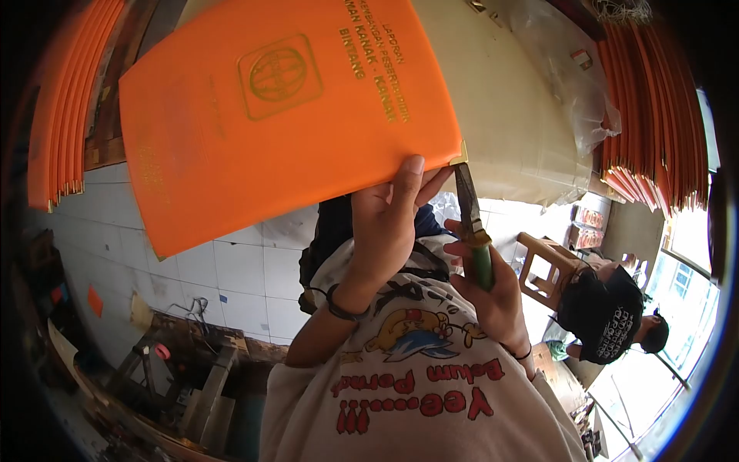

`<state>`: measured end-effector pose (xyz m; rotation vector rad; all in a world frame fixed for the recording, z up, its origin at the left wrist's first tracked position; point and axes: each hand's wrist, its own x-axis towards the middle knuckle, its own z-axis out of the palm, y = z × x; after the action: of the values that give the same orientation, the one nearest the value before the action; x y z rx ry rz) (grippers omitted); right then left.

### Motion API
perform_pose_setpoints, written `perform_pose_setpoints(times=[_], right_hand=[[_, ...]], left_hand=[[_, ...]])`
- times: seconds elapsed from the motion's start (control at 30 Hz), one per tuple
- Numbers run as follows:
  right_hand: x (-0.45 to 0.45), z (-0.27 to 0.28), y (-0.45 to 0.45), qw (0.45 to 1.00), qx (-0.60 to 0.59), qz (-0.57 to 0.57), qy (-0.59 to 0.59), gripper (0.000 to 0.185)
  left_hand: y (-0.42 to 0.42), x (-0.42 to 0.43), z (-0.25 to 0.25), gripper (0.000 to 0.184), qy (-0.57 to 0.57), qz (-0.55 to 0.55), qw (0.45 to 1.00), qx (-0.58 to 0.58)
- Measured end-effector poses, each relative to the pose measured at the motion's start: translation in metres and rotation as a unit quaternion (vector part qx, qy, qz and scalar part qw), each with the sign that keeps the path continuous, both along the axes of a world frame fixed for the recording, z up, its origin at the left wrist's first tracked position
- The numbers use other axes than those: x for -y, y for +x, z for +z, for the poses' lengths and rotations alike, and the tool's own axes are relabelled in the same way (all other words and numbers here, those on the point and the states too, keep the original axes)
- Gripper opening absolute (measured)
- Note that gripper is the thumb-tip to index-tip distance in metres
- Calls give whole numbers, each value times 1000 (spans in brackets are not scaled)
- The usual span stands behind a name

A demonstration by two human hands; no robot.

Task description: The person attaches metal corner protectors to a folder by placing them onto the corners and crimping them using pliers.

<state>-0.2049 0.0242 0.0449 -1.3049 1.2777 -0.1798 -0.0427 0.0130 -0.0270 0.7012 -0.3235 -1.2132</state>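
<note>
Folder [192, 146] at 11 o'clock is orange, bearing gold lettering [352, 50] and a gold globe emblem [279, 75]. Pliers [466, 196] between 3 and 4 show a green handle [483, 266]. Shirt [408, 435] between 5 and 6 is off-white with red lettering [450, 377]. Floor [242, 281] near 8 carries white tiles.

Smooth plastic-looking folder [292, 138], metal pliers [474, 222], brassy metal corner [460, 155], cloth shirt [431, 404]

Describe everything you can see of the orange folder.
Smooth, plastic-looking and orange, the folder has gold lettering, a framed globe emblem and a metal-looking corner piece. It slants across the view, printed side showing; the left hand pinches its near edge, thumb on top. Pliers in the right hand reach that corner.
</note>
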Motion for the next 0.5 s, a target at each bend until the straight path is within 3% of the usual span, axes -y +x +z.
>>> perform_pose_setpoints(times=[0.27, 0.5], right_hand=[[0, -11, -7, 998, 62, 9, -14, 46], [1, -7, -4, 998, 56, 21, 2, 62]], left_hand=[[0, 0, 3, 34, 3, 0, 1000, 19], [-1, 1, 1, 34, 0, 7, 1000, 23]])
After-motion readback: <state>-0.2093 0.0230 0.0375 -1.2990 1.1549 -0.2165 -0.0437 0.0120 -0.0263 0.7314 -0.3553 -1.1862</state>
